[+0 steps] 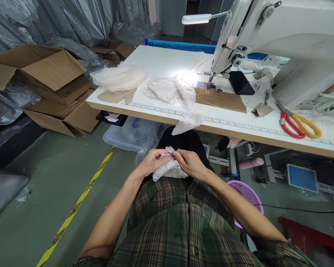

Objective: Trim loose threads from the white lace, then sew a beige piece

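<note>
Over my lap I hold a small piece of white lace fabric. My left hand pinches its upper edge from the left. From the right, the fingertips of my right hand pinch the same edge, close beside the left fingers. Anything small between the fingertips is hidden. More white lace lies bunched on the sewing table, and one lace end hangs over the front edge toward my knees. Behind that lace, the sewing machine has its lamp lit.
Scissors with red and yellow handles, a black phone and brown cardboard lie on the table. Sheer pale fabric sits at its left end. Cardboard boxes stand left; a purple basket is at my right.
</note>
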A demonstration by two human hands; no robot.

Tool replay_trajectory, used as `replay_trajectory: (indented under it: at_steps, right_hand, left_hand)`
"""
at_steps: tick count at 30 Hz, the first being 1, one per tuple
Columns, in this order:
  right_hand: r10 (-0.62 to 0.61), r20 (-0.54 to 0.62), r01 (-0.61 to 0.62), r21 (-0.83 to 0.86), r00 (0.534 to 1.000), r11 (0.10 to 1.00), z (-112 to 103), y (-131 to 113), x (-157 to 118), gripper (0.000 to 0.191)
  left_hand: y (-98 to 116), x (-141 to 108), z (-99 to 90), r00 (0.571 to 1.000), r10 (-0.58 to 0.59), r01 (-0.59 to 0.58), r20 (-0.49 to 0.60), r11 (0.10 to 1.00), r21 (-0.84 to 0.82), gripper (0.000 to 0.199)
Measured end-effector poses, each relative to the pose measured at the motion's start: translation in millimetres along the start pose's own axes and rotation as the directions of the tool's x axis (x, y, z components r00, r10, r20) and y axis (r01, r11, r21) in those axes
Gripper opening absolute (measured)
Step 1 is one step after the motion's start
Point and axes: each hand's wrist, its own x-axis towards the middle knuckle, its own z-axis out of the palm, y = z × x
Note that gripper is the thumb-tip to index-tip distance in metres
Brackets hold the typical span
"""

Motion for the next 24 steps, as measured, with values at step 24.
replay_trajectory:
  at_steps: [24]
  right_hand:
    - [0.086,-0.321,-0.063,0.081,0.943,0.995,-31,11,-5,0.023]
  left_hand:
    - [-4,54,8.5,0.926,0.374,-0.288,-0.050,0.786,0.547,0.028]
